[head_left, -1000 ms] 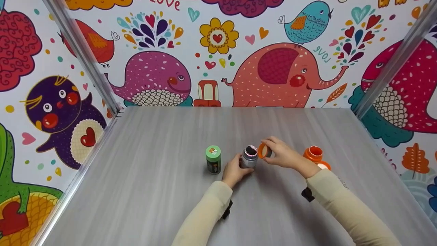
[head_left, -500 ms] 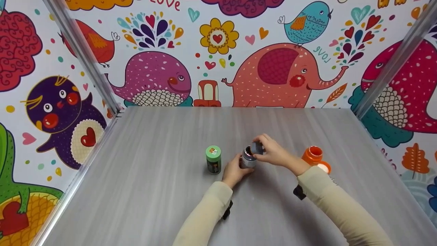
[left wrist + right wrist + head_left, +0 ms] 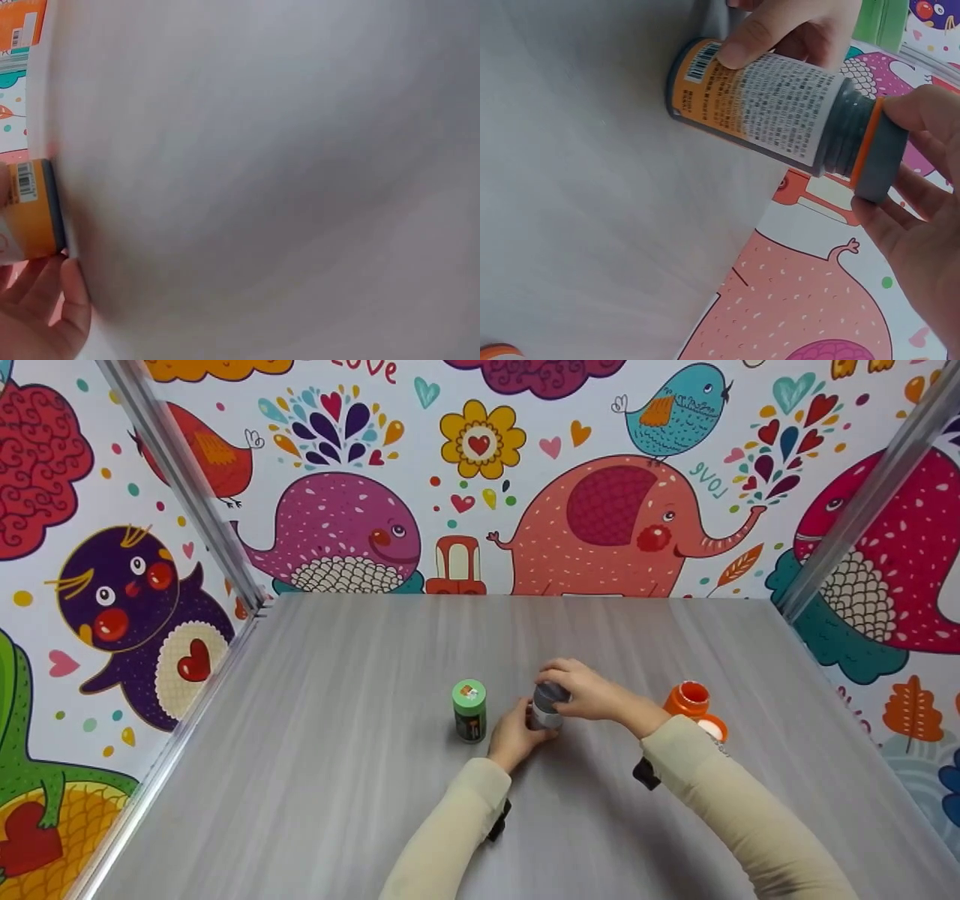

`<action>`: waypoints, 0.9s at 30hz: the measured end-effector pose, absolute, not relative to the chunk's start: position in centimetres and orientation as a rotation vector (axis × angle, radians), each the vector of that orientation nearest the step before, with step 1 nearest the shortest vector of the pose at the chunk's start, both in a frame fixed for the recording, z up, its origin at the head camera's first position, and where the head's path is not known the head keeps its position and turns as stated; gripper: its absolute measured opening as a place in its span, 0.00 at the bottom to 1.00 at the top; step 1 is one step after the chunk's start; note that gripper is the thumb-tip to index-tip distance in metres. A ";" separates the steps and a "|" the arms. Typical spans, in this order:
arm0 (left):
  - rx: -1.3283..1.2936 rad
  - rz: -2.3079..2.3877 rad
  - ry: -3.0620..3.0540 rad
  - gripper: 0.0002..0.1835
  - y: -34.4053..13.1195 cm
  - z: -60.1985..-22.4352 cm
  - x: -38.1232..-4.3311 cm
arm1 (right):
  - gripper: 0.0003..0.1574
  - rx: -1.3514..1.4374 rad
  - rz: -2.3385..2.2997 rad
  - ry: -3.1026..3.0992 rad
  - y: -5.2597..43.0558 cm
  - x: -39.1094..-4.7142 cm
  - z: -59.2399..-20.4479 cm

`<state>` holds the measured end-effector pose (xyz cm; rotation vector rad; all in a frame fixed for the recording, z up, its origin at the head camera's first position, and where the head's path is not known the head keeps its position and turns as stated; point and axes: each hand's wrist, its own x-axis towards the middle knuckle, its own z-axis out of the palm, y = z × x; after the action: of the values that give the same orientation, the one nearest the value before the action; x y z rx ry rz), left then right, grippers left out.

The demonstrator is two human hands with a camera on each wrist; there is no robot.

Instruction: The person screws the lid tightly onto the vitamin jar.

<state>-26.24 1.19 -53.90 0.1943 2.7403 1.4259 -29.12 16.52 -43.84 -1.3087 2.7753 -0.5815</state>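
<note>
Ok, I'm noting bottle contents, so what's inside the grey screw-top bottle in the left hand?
An orange-rimmed grey cap, pinched by the right hand, covers the mouth of the grey screw-top bottle, so its inside is hidden; outside, neck threads show.

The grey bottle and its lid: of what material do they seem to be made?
The grey bottle looks like smooth plastic, judging by the soft shine on its neck. The lid is probably matte plastic: even grey, without strong highlights.
</note>
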 end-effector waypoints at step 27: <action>0.186 1.385 2.774 0.32 1.2 -53.6 -26.1 | 0.25 -1.056 -0.461 2.939 15.5 -29.1 -44.5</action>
<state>-26.13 1.24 -53.62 0.1857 2.7737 1.3852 -29.14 15.47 -44.46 -1.0563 2.9387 -0.4614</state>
